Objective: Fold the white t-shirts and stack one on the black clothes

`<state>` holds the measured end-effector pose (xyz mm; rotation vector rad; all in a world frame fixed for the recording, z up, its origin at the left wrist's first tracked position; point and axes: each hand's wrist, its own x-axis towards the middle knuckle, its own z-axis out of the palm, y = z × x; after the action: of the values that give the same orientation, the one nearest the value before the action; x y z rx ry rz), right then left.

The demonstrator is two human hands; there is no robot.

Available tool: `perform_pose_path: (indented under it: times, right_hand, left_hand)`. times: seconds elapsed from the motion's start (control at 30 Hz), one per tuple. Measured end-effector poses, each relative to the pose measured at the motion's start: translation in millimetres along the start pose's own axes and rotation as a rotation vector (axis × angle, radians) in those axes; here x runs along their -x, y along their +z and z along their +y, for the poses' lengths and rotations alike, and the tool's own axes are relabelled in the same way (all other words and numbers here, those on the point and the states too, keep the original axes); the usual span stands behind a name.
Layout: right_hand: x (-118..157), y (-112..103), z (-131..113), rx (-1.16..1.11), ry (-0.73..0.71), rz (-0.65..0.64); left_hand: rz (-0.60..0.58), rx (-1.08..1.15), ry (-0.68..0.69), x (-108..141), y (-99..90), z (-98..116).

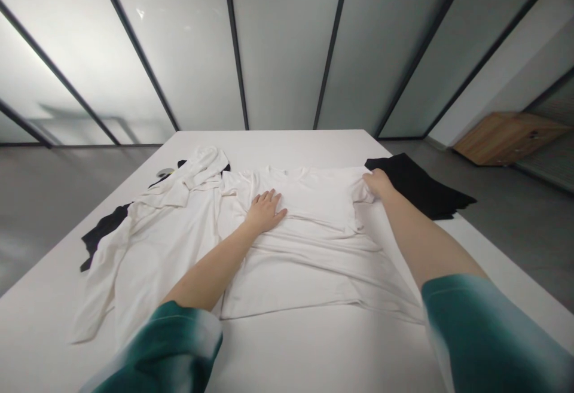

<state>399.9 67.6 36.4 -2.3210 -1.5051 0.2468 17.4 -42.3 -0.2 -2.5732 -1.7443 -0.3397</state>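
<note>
A white T-shirt (291,282) lies spread on the white table, its neckline towards the far side and some creases across its body. My left hand (265,212) rests flat on the shirt's upper chest with the fingers apart. My right hand (379,183) is at the far right, its bunched fingers on the shirt's sleeve (361,189). To the left lies a crumpled long white garment (165,261), touching the T-shirt's edge. Black cloth (417,186) shows under my right forearm's far side.
The white table (269,148) ends in a far edge, with grey floor (58,201) on both sides. More black cloth (105,231) sticks out beneath the crumpled garment. A small round object (165,172) sits beyond it. Frosted glass panels (282,46) and a wooden cabinet (506,139) stand beyond.
</note>
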Motion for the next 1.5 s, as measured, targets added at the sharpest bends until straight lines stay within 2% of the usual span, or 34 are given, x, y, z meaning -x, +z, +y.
perform_pose_path:
  times: [0.13, 0.23, 0.37, 0.53, 0.7, 0.8, 0.87, 0.97, 1.0, 1.07, 1.13, 1.2, 1.27, 1.33, 1.5]
  right_hand:
    - [-2, -13, 4, 0.000, -0.010, 0.010]
    - [-1, -20, 6, 0.096, 0.016, 0.011]
    - [9, -27, -3, 0.178, 0.018, 0.040]
    - [34, -27, -44, 0.197, -0.135, 0.090]
    - [52, -10, -90, 0.291, -0.283, -0.077]
    - [58, 1, -106, 0.269, -0.290, -0.191]
    - [61, 5, -111, 0.164, -0.258, -0.309]
    - [63, 8, -108, -0.112, -0.221, -0.460]
    - [62, 9, -105, -0.183, -0.225, -0.443]
    - [62, 10, -95, -0.218, -0.273, -0.310]
    - [64, 15, -84, -0.126, -0.379, -0.171]
    - [73, 24, -74, 0.019, -0.503, -0.125]
    - [85, 37, -67, 0.167, -0.563, -0.152]
    - [98, 49, -61, 0.277, -0.552, -0.207]
    - [107, 61, -58, 0.338, -0.519, -0.270]
  left_hand:
    - [0.206, 0.064, 0.029, -3, -7.1, 0]
    - [0.298, 0.106, 0.054, -4, -9.8, 0]
    - [0.331, 0.125, 0.058, -4, -9.0, 0]
    - [0.337, 0.126, 0.054, -5, -8.0, 0]
    - [0.313, 0.121, 0.066, -4, -8.6, 0]
    - [0.307, 0.123, 0.065, -4, -8.8, 0]
    - [0.302, 0.125, 0.055, -3, -9.1, 0]
    - [0.287, 0.124, 0.041, -4, -10.1, 0]
    - [0.280, 0.124, 0.039, -4, -10.5, 0]
    - [0.266, 0.126, 0.040, -4, -11.3, 1]
    - [0.259, 0.129, 0.042, -4, -11.7, 1]
    - [0.258, 0.130, 0.043, -4, -11.9, 2]
    - [0.257, 0.128, 0.040, -4, -12.0, 2]
    - [0.254, 0.124, 0.037, -4, -12.3, 2]
    - [0.233, 0.118, 0.029, -4, -12.6, 2]
